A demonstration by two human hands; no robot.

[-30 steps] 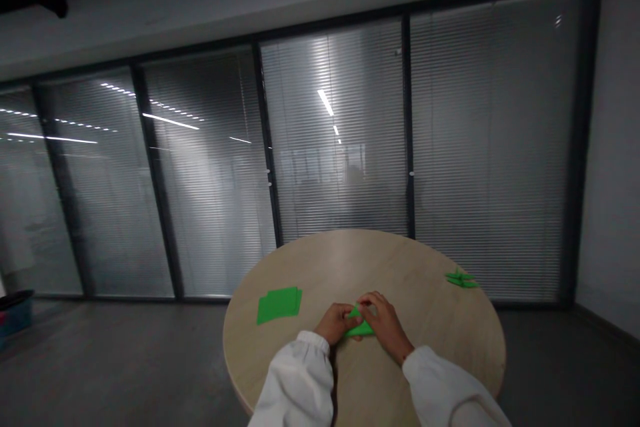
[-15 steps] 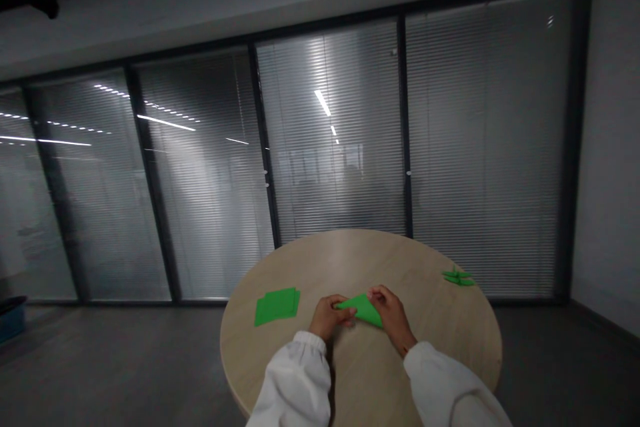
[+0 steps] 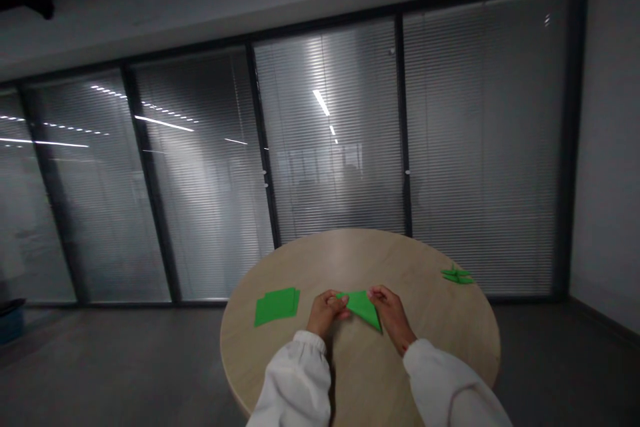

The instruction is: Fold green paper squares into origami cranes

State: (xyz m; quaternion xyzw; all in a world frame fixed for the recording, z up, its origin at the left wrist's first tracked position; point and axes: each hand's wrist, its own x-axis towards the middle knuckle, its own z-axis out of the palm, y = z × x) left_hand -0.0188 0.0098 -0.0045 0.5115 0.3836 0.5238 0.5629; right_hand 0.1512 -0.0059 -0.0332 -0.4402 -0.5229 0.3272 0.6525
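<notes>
Between my hands is a folded green sheet of paper point(image 3: 364, 307), shaped like a triangle with one corner pointing down toward me. My left hand point(image 3: 326, 313) is closed on its left corner, thumb on top. At the upper right corner, my right hand point(image 3: 392, 313) pinches the paper between thumb and fingers. To the left of my left hand lie several flat green paper sheets point(image 3: 277, 307), slightly fanned. Small folded green paper pieces point(image 3: 457, 275) rest near the right edge of the table.
The round wooden table point(image 3: 360, 253) stands in front of me. Behind it runs a glass partition with blinds point(image 3: 330, 200) and dark frames. A blue bin point(image 3: 11, 321) sits on the floor at the far left.
The folded paper has turned a little, so its lower corner points more toward me. My left hand has shifted slightly left; my right hand keeps its pinch.
</notes>
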